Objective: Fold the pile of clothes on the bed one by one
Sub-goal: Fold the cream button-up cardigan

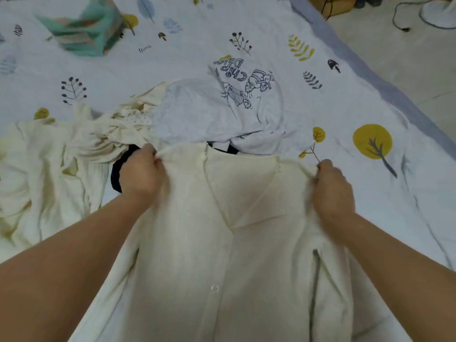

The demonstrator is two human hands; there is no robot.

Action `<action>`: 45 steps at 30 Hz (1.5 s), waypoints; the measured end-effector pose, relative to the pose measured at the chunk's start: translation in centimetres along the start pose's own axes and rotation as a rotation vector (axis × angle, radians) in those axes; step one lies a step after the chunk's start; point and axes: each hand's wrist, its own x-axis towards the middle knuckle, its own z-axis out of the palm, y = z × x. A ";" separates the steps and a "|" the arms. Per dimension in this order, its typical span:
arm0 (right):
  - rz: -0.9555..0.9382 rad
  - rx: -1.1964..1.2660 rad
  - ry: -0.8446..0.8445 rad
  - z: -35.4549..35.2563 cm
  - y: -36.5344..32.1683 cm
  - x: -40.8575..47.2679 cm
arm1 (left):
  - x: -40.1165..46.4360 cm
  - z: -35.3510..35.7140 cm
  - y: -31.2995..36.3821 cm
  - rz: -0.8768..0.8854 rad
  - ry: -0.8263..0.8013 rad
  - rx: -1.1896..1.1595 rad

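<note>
A cream button-front cardigan (227, 255) is spread in front of me, V-neck facing up. My left hand (140, 174) grips its left shoulder and my right hand (332, 188) grips its right shoulder, holding the top edge stretched between them. Beyond it lies the pile: a white T-shirt with a cartoon print (222, 107), crumpled cream garments (56, 156) to the left, and a black garment (121, 166) partly hidden under my left hand.
The bed sheet (357, 95) is white with leaf and tree prints. A folded teal patterned cloth (86, 30) lies at the far left. The bed's right edge borders a tiled floor (407, 58) with a cable and a fan base.
</note>
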 end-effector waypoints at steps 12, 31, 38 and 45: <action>-0.380 -0.270 -0.051 4.6 -3.2 -4.3 | -5.8 4.4 1.2 0.442 -0.183 0.344; -0.632 -0.027 -0.149 6.1 -6.7 -15.8 | -9.7 -3.5 -10.7 -0.256 -0.520 0.210; -0.483 0.162 -0.278 4.7 -7.9 -19.0 | -11.1 -7.9 -6.7 0.026 -0.187 0.113; 0.270 1.142 -0.663 1.1 -9.2 -18.9 | -15.8 -7.3 3.9 0.060 -0.646 -0.525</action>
